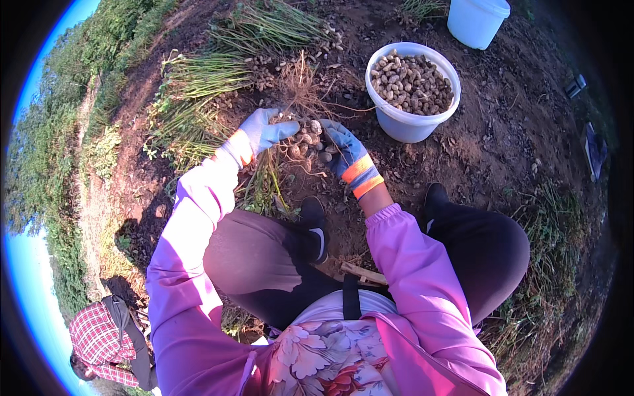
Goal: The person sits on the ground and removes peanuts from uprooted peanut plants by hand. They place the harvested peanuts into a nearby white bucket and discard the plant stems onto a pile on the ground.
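Observation:
A peanut plant lies across the space between my two gloved hands. Its thin roots [303, 84] fan out away from me, and green stems [267, 180] trail back towards my shoe. My left hand [267, 132], in a blue-grey glove with an orange cuff, grips the plant by its root end, thumb over the pods. From the other side, my right hand [344, 146], in a matching glove, has its fingers curled against the cluster of peanut pods [307, 141]. Its fingertips are partly hidden by pods and roots.
Right of my hands stands a white bucket [418, 119] filled with peanuts [411, 81]. Another white bucket [478, 24] is farther back. Pulled peanut plants [208, 76] lie in piles at left. A person in a checked top [101, 334] is at lower left.

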